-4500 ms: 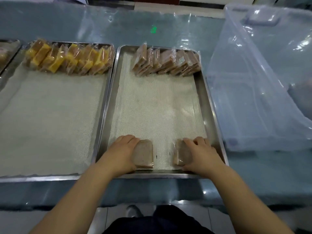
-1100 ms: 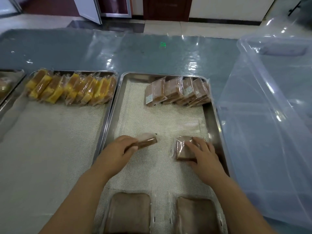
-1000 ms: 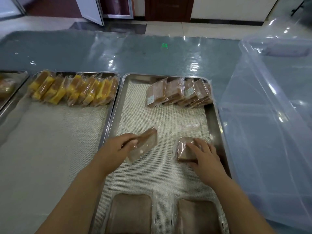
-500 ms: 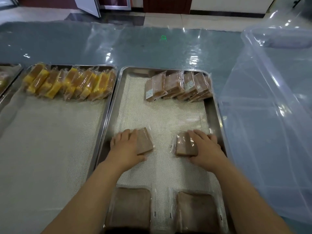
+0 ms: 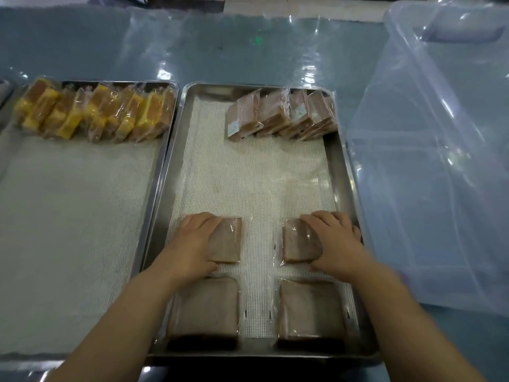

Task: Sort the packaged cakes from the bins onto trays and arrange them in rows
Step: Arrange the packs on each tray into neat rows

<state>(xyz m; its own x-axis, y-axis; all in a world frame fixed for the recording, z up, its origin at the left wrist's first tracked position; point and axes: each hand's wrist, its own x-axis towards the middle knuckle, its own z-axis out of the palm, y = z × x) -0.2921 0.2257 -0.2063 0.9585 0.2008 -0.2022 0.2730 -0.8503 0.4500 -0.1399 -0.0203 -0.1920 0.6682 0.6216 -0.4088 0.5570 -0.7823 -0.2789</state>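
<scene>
L tray (image 5: 154, 194): yellow cakes (image 5: 93, 111) in one row, far end. Mid tray (image 5: 343, 172): brown row (image 5: 281, 117) at far R corner; two flat packs (image 5: 205, 307) at near edge. L hand (image 5: 190, 244) holds L cake (image 5: 227, 239), fingers over top, thumb at near edge, pack flat on mat (image 5: 256, 183). R hand (image 5: 334, 242) same on R cake (image 5: 296, 241). Bin (image 5: 440, 161) far R. Step: laying 2nd pair. Next, prob.: release, square w/ near pair, reach to bin.

Left hand (image 5: 190, 244) hides perhaps half its cake (image 5: 229, 241).
</scene>
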